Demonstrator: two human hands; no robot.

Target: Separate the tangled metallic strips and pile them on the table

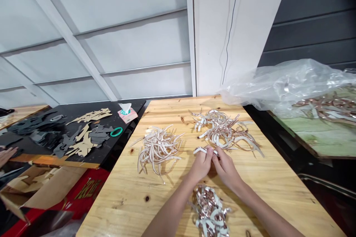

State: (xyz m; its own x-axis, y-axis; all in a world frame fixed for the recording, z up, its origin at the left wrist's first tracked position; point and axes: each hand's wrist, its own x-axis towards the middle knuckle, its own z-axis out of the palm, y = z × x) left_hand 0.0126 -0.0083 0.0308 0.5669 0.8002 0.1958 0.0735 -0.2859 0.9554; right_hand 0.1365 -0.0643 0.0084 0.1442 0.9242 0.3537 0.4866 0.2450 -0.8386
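Both my hands meet over the middle of the wooden table (pixel 125 192). My left hand (pixel 201 163) pinches a thin white-and-metallic strip (pixel 199 150), whose end sticks out to the left. My right hand (pixel 223 164) closes on the same strip at its right part. Just beyond my hands lies a loose pile of rose-gold and white strips (pixel 222 127). Left of them is a pile of pale pinkish strips (pixel 160 148). Nearer to me, between my forearms, sits a bunch of shiny curled strips (pixel 210 211).
On the black table (pixel 91 109) at left are beige and grey cut pieces (pixel 83 142), a green tape ring (pixel 116 132) and a tissue pack (pixel 127 113). Another person's hand (pixel 7 155) is at the far left, above a cardboard box (pixel 52 189). Clear plastic (pixel 289 81) covers strips at right.
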